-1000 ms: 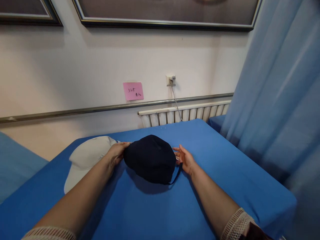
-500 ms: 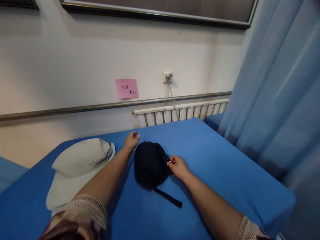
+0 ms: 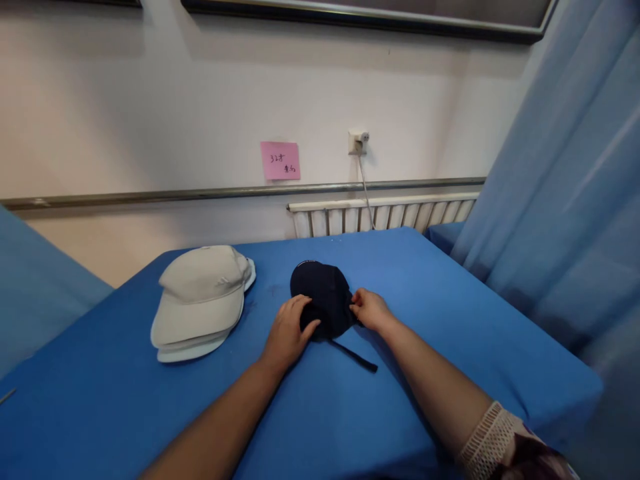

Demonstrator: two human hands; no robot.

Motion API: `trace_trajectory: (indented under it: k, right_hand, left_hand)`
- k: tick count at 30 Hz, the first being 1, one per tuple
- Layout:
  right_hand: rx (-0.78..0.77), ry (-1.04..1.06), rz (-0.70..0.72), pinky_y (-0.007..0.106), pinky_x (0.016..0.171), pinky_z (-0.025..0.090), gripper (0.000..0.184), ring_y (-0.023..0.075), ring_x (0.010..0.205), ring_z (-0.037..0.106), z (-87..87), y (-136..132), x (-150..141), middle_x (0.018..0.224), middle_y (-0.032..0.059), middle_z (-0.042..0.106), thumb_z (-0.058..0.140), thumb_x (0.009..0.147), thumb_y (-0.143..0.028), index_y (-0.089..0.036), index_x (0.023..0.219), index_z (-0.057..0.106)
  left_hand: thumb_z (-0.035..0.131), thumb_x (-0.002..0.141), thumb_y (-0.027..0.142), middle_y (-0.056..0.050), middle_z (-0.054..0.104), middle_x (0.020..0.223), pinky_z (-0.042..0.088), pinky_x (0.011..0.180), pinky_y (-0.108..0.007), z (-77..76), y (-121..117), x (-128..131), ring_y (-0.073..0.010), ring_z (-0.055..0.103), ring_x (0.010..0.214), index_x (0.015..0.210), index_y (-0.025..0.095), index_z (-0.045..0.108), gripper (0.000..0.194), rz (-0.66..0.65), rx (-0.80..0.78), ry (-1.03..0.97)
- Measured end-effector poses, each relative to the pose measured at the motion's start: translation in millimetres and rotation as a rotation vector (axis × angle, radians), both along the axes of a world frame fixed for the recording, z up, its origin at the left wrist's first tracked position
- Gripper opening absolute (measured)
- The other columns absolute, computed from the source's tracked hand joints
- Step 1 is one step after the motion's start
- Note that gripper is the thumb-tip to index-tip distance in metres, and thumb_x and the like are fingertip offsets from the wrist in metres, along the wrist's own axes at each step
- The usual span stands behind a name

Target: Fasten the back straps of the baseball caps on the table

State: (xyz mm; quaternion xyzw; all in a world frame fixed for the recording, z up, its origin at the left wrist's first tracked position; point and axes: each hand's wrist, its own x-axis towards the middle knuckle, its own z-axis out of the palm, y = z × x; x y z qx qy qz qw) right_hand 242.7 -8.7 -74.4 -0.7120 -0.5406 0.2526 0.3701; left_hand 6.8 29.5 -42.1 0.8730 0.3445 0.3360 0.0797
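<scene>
A black cap [image 3: 327, 293] lies on the blue-covered bed [image 3: 200, 407], its loose strap [image 3: 356, 355] trailing toward the near right. My left hand [image 3: 287, 333] is at the cap's near left side, with thumb and fingers closed on the fabric between them. At the opposite side, my right hand [image 3: 371, 309] pinches the cap's right edge between thumb and fingertips. To the left sits a stack of pale caps [image 3: 203, 287], a light grey one on top, brims facing me.
Behind the bed are a metal rail [image 3: 200, 195], a white radiator [image 3: 395, 212] and a wall socket [image 3: 358, 142] with a plugged-in cord. A pink note [image 3: 281, 161] is stuck to the wall. Blue curtains [image 3: 555, 220] hang at the right.
My left hand has come back from beyond the cap's far left side and now grips its near left side. My right hand stays on the right edge. The view has shifted.
</scene>
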Motion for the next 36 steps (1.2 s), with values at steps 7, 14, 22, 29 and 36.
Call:
trace_trajectory:
  k: [7, 14, 22, 29, 36]
  right_hand:
    - [0.056, 0.094, 0.175, 0.021, 0.061, 0.047, 0.01, 0.01, 0.064, 0.06, -2.2, -7, -29, 0.073, -0.0018, 0.064, 0.064, 0.08, -0.012, -0.019, 0.087, 0.06]
    - [0.416, -0.13, 0.523, 0.032, 0.087, 0.049, 0.02, 0.015, 0.094, 0.062, 7.1, -15, -54, 0.105, 0.0036, 0.065, 0.061, 0.084, -0.016, -0.024, 0.103, 0.067]
    - [0.243, 0.053, 0.186, 0.032, 0.079, 0.052, 0.041, 0.015, 0.082, 0.062, -15.6, 9, -49, 0.109, 0.0093, 0.065, 0.056, 0.084, -0.016, -0.018, 0.125, 0.057]
    - [0.19, 0.246, 0.135, 0.025, 0.068, 0.051, 0.021, 0.0113, 0.066, 0.06, -3.2, -6, -22, 0.079, 0.0014, 0.068, 0.047, 0.08, -0.01, -0.017, 0.085, 0.066]
    - [0.124, 0.002, 0.575, 0.027, 0.078, 0.051, 0.037, 0.0136, 0.083, 0.061, 13.2, -30, -21, 0.097, 0.0032, 0.063, 0.075, 0.067, -0.015, -0.018, 0.102, 0.066]
  left_hand:
    - [0.05, 0.087, 0.029, -0.007, 0.07, 0.091, 0.052, 0.084, -0.04, -1.3, 50, -4, -0.0245, 0.066, 0.088, 0.089, 0.02, 0.066, 0.018, 0.235, -0.099, -0.199]
    - [0.044, 0.088, 0.022, -0.008, 0.07, 0.109, 0.05, 0.091, -0.037, 7.0, 44, -18, -0.0211, 0.065, 0.101, 0.11, 0.019, 0.065, 0.03, 0.202, -0.08, -0.309]
    - [0.046, 0.086, 0.018, -0.003, 0.07, 0.086, 0.052, 0.078, -0.032, 28.2, -9, -31, -0.0171, 0.065, 0.078, 0.095, 0.021, 0.068, 0.024, -0.167, -0.27, -0.013]
    - [0.051, 0.085, 0.016, -0.004, 0.07, 0.114, 0.048, 0.095, -0.038, 19.8, -31, -25, -0.0216, 0.062, 0.107, 0.109, 0.026, 0.067, 0.03, -0.47, -0.308, 0.197]
    - [0.061, 0.083, 0.022, -0.006, 0.071, 0.107, 0.047, 0.089, -0.038, 9.1, -28, -13, -0.0232, 0.062, 0.099, 0.11, 0.024, 0.066, 0.027, -0.451, -0.216, 0.293]
